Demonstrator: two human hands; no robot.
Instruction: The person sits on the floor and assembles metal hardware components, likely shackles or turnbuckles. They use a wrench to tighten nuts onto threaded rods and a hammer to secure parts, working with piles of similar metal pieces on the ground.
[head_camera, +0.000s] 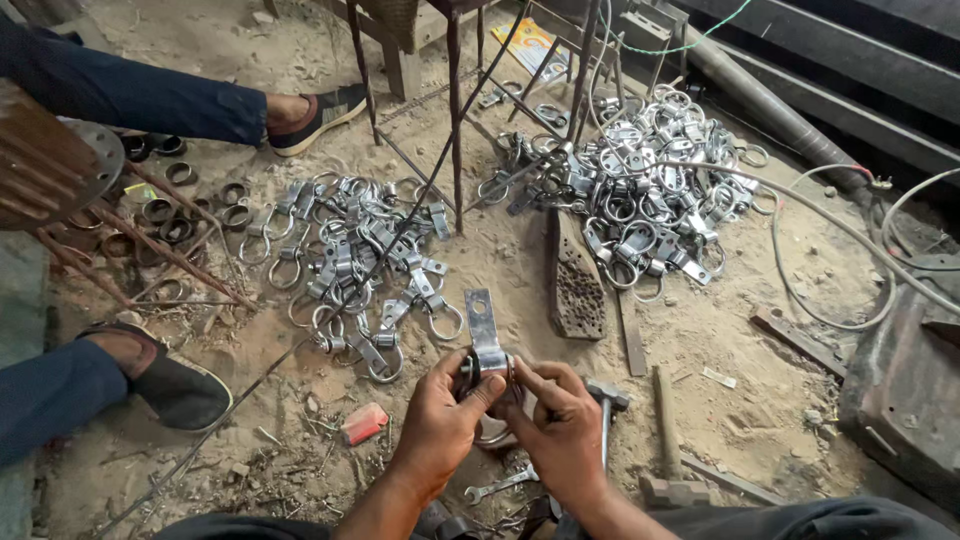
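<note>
Both my hands meet low in the middle of the head view. My left hand (437, 420) and my right hand (562, 425) grip one flat metal strap with holes (483, 325), which stands upright above my fingers. A metal ring (468, 375) sits at the strap's base between my thumbs. Just beyond my hands lies a pile of finished strap-and-ring clamps (365, 270) on the sandy ground.
A bigger heap of clamps (645, 185) lies at the back right. A hammer (607, 400) and a spanner (500, 485) lie by my right hand. Loose dark rings (165, 215) lie at the left, near another person's sandalled feet (170, 380). A perforated metal block (577, 290) and cables (830, 230) lie to the right.
</note>
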